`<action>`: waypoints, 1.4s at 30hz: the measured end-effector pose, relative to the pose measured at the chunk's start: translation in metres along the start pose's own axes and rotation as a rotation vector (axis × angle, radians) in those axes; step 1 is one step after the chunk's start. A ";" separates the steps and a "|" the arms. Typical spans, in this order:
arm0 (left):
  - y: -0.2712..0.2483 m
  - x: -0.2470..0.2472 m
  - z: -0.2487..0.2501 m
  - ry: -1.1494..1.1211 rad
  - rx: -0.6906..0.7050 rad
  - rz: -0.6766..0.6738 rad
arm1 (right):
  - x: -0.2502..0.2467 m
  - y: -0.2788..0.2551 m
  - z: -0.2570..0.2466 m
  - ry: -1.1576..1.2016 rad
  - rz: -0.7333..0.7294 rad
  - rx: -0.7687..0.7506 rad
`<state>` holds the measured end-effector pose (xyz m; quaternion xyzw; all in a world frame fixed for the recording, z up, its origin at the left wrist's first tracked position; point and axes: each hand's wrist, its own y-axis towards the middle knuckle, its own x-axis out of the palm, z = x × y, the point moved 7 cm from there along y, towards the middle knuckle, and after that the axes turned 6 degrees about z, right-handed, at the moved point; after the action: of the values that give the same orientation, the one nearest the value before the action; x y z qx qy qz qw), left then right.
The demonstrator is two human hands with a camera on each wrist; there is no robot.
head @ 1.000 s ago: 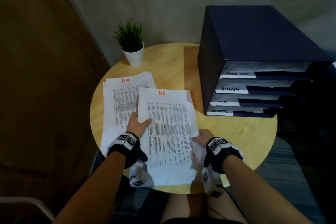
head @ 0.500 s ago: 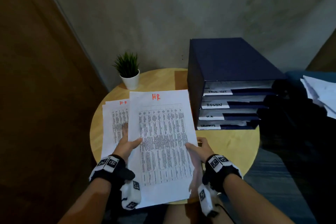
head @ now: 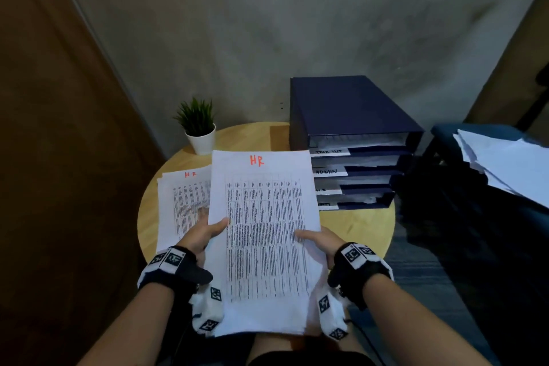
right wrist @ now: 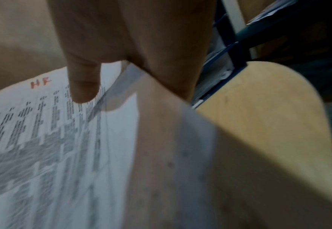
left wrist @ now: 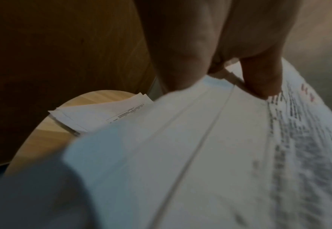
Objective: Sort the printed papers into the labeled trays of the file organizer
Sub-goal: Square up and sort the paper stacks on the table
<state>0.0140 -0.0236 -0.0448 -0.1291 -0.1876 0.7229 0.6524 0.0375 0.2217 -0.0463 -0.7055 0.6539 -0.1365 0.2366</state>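
I hold a stack of printed sheets point(head: 263, 235) marked "HR" in red, raised off the round wooden table point(head: 359, 226). My left hand point(head: 205, 233) pinches its left edge with the thumb on top point(left wrist: 259, 83). My right hand point(head: 319, 239) pinches the right edge, thumb over the print point(right wrist: 83, 86). A second pile of papers point(head: 181, 202), also marked "HR", lies flat on the table's left side. The dark blue file organizer point(head: 350, 134) stands at the back right, its trays labelled; "ADMIN" point(head: 328, 172) is readable, the lower labels are partly hidden by the held sheets.
A small potted plant point(head: 199, 128) in a white pot stands at the table's back left. More white papers point(head: 505, 163) lie on a dark surface at the far right. A brown wooden panel fills the left; a grey wall rises behind.
Both hands lifted the HR stack off the table and squared it upright in front of me. My head view tilted upward, showing more wall and the papers at the right.
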 end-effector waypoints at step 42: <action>0.051 0.171 -0.048 0.376 -0.043 -0.119 | -0.168 -0.002 0.048 0.125 0.428 0.274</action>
<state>-0.0307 0.1472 -0.0997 -0.2643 -0.0853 0.6421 0.7145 0.0451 0.3950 -0.0661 -0.5027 0.7771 -0.2137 0.3125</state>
